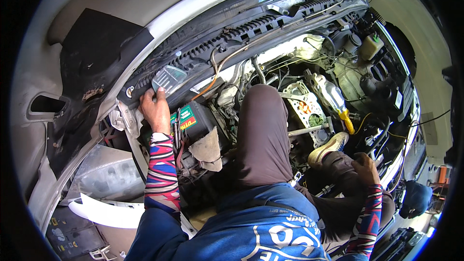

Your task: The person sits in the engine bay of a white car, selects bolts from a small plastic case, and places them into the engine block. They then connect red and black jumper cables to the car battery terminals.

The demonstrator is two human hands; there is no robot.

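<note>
My left hand [155, 112] is closed, with thumb and fingers pinching the lower corner of a clear plastic packet [169, 78]. The packet lies against the black cowl at the back of the engine bay; what it holds is too unclear to name. Below that wrist is a battery [192, 122] with a green, yellow and red label, and metal tools [177, 130] stand beside it. On the right, my right hand [366, 169] rests on my bent leg, fingers loosely apart, and I see nothing in it.
I sit in the engine bay with one knee raised. An opened engine block [305, 108] lies ahead, a work light [331, 94] with a yellow end beside it. A metal bar [307, 130] crosses near my shoe [328, 148]. A torn tan pad [207, 150] sits by the battery.
</note>
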